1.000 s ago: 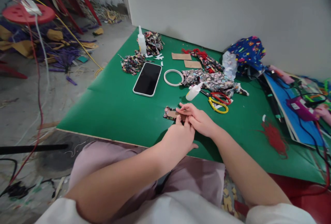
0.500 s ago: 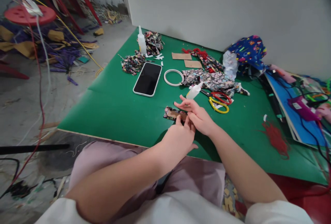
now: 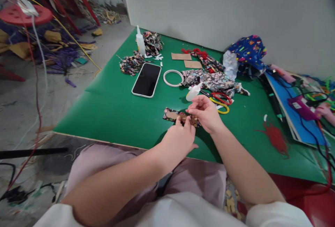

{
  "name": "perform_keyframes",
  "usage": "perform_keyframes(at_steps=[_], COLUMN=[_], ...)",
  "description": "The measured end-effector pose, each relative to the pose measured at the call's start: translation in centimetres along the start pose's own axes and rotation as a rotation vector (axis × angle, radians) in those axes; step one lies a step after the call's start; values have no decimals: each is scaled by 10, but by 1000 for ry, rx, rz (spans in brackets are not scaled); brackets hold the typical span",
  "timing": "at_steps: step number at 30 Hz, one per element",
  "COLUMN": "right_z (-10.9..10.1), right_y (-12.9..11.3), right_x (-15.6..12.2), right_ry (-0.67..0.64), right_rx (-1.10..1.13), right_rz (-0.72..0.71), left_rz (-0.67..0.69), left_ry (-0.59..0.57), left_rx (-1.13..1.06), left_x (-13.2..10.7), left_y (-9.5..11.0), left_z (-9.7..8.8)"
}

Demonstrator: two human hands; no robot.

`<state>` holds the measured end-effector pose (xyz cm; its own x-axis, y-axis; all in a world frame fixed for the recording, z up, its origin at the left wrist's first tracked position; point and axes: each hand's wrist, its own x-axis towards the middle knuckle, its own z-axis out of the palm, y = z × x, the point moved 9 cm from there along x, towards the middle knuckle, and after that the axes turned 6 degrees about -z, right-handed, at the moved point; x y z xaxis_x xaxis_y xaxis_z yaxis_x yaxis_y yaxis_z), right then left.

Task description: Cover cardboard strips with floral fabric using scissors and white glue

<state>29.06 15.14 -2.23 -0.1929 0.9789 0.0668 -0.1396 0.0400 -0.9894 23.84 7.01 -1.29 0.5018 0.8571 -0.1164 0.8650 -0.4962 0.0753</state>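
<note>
Green tabletop (image 3: 104, 115), cluttered
Around the fabric-edged strip (image 3: 171, 115), brown cards (image 3: 181, 56) are laid at twelve o'clock, scissors (image 3: 216, 100) at two, a tall bottle (image 3: 141, 43) at eleven.

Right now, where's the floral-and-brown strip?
In the head view, the floral-and-brown strip lies on the green table just right of centre, with the left hand on it and the small white bottle just beyond it.

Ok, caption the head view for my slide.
Left fingers rest on a brown strip edged with floral fabric, right fingers close by.
</note>
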Motion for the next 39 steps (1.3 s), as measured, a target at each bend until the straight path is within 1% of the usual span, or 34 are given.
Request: perform_keyframes(at_steps=[2,4,9,11,13,16,18,20,22,25,27,29,30,32,34,35,37,39], right_z=[-5,-6,-6,-7,-12,-28,-40,-47,-42,-19,-4,4,5,6,7,8,11,13], right_y=[4,7,7,5,-1,-18,-27,-32,-36,-35,-29,-22,-19,-16,-15,-14,-13,-12], right_x=[0,0,-1,-1,-1,0,-2,-3,-5,-10,-16,-21,-23,-25,-27,-28,-28,-28], right_ry=[56,74,64,44,36,93,140,155,101,-92,-222,-306,-327,-345,-356,-366,-376,-368], right_rx=[29,59,115,106,63,-111,-313,-542,-766,-1011,-1071,-1084,-1087,-1092,-1096,-1101,-1119,-1147], right_rz=[39,73,91,90,54,-79,-135,-155,-212,-362,-423,-435,-432,-421,-418,-419,-417,-411], left_rz=[7,10,-1,-2,3,25,33,23,7,9,30,70,97,129,142,125,114,128], left_ry=[20,24,7,6,16,14,-4,-4,1,-14,10,71,102,141,163,185,212,214], left_rx=[17,21,7,17,27,33,35,42,53,62,66,63,49,-23,-127,-166,-189,-194], left_x=[0,-1,-1,-1,-2,-3,-5,-6,-6,-6,-4,-3,-3,-1,3,5,9,13], left_y=[1,1,1,2,1,0,-2,-4,-6,-4,-4,-7,-10,-23,-41,-52,-68,-75], left_z=[-2,-3,-1,0,-1,-2,-2,-4,-5,-3,-5,-12,-16,-22,-26,-27,-25,-19])
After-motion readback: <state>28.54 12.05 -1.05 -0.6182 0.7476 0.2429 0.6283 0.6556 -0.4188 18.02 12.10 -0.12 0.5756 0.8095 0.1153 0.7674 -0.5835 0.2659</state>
